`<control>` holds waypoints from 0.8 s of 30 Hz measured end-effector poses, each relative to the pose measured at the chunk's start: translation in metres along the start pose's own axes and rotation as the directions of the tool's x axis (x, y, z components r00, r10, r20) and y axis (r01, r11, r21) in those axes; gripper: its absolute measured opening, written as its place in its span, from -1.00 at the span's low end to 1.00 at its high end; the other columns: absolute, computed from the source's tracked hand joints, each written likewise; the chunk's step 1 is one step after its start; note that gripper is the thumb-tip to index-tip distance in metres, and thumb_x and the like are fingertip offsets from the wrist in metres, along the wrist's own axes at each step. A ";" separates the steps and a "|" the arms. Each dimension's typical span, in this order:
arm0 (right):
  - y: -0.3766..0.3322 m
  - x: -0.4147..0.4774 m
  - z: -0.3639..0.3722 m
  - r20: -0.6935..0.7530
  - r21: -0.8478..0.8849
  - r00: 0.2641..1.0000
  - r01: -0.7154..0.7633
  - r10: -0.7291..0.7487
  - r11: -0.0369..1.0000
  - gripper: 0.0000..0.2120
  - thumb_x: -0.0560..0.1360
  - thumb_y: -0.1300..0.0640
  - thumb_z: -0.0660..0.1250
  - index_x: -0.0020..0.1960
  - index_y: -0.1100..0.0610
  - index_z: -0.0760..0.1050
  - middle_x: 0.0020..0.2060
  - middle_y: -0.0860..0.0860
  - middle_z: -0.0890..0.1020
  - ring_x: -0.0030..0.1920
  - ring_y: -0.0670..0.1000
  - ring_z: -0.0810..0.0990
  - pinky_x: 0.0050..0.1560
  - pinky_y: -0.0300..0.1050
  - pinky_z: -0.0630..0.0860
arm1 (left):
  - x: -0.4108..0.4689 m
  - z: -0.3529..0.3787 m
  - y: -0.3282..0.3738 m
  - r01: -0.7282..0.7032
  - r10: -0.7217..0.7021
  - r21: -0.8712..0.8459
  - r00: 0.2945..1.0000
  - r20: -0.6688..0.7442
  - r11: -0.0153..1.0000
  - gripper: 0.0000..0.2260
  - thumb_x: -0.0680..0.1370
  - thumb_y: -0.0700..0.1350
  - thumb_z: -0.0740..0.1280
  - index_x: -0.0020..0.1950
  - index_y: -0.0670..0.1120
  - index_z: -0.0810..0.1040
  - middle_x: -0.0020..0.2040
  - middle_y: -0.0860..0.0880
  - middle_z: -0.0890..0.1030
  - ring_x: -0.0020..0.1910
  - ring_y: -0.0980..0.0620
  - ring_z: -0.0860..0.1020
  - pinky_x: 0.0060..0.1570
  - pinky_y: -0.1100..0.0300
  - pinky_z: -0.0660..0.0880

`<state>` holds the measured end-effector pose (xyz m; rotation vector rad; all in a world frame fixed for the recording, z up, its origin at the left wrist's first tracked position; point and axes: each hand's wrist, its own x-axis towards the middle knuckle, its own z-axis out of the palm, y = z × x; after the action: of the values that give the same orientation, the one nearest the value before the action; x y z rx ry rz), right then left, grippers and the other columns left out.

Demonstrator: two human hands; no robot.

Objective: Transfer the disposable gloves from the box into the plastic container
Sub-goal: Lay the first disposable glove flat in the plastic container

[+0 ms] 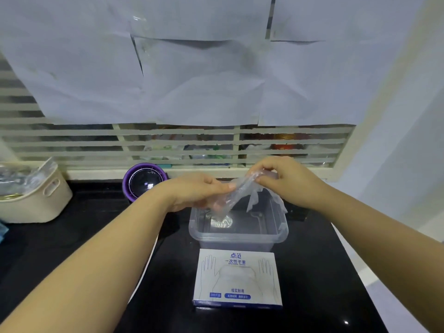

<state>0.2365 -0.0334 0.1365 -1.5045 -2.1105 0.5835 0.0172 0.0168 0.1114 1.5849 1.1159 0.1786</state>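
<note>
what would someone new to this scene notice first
Two bare hands meet mid-frame: the left hand and right hand both hold a crumpled clear glove above the open plastic container on the black counter. In front of it, nearer the camera, lies the white and blue glove box. A purple round object stands behind the left hand, and a cream basket sits far left.

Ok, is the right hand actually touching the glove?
Touching. The head view shows the right hand pinching the upper end of the clear glove between thumb and fingertips; the left hand grips it lower down, over the plastic container.
</note>
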 end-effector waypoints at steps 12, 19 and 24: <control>0.006 0.003 -0.010 0.011 -0.138 1.000 -0.017 0.019 0.990 -0.75 0.55 0.11 0.29 0.22 -0.02 0.52 0.00 -0.20 0.51 -0.10 -0.32 0.42 -0.11 -0.54 0.31 | 0.011 0.021 -0.003 -0.248 0.127 -0.680 0.966 -0.223 0.690 -0.82 0.44 -0.23 0.36 0.03 -0.16 0.58 -0.15 -0.06 0.67 -0.22 0.09 0.64 -0.18 0.29 0.59; 0.043 -0.001 -0.002 0.113 0.743 0.823 -0.442 0.556 0.503 -0.25 0.36 -0.07 0.42 0.47 0.00 0.19 0.30 0.09 0.46 0.21 0.08 0.51 0.18 0.00 0.50 | 0.014 0.016 -0.006 -0.501 0.105 -0.634 0.826 -0.554 0.589 -0.84 0.48 -0.32 0.35 -0.03 -0.08 0.57 -0.16 0.01 0.69 -0.22 0.08 0.65 -0.22 0.24 0.61; 0.062 -0.006 0.040 0.423 0.863 0.719 -0.505 0.551 -0.004 -0.21 0.40 -0.22 0.32 0.50 0.05 0.13 0.21 0.21 0.53 0.14 0.21 0.57 0.14 0.08 0.52 | 0.020 0.009 -0.013 -0.494 0.032 -0.632 0.802 -0.596 0.598 -0.81 0.56 -0.35 0.27 -0.02 -0.08 0.59 -0.10 -0.01 0.69 -0.21 0.08 0.65 -0.25 0.28 0.58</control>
<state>0.2597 -0.0230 0.0671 -1.3347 -0.5113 1.7265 0.0267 0.0242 0.0886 0.8924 0.9685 1.2310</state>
